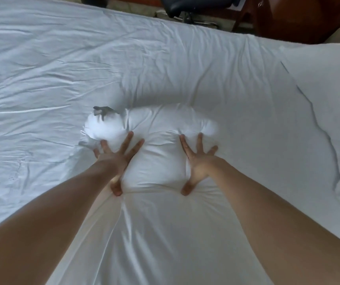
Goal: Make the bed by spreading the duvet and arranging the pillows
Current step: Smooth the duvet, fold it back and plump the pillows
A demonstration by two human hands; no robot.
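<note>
Left hand (116,159): fingers spread and straight, palm pressing flat on the left part of the pillow (154,145); it grasps nothing.
Right hand (198,161): likewise splayed, pressing the right part of the pillow, thumb dug in at the near seam; nothing is grasped.
Pillow: a white pillow in the middle of the bed (41,68), bulging between and beyond the two hands. Its far part looks blurred.
Long axis: runs left to right across the view, so the hands sit side by side along it, one on each half.
Which way it lies: straight ahead of both hands and under them; neither hand is clearly nearer.
Second pillow (329,95): lies at the bed's right edge, well apart from the hands, nearer the right one.
Duvet: I cannot tell which of the white layers it is.
Dark scrap (103,110): a small dark thing at the pillow's far left corner; too blurred to name.
Beyond the bed: a chair (195,6) and dark wooden furniture (288,19) past the far edge.
Step, as I judge: plumping or flattening the pillow before it is set in place.
</note>
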